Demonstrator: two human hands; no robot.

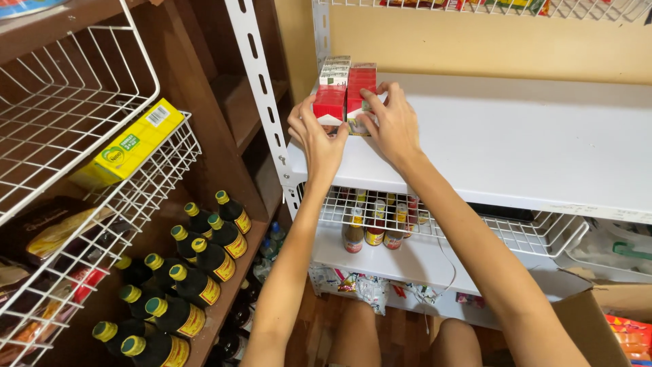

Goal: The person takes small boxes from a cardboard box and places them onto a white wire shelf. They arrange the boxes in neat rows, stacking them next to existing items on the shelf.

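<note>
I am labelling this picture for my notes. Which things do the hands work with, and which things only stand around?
In hand:
left hand
right hand
red and white cartons
white shelf

Standing around:
dark bottles with yellow-green caps
yellow box in a wire basket
small bottles
cardboard box

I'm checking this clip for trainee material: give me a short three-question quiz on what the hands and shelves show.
1. True or false: both hands touch the red and white boxes on the white shelf.
2. Where does the yellow box lie? A) on the white shelf B) in a white wire basket C) on the floor
3. What colour are the caps of the dark bottles at lower left?

Key:
1. True: the left hand and the right hand flank them.
2. B
3. Yellow-green
</note>
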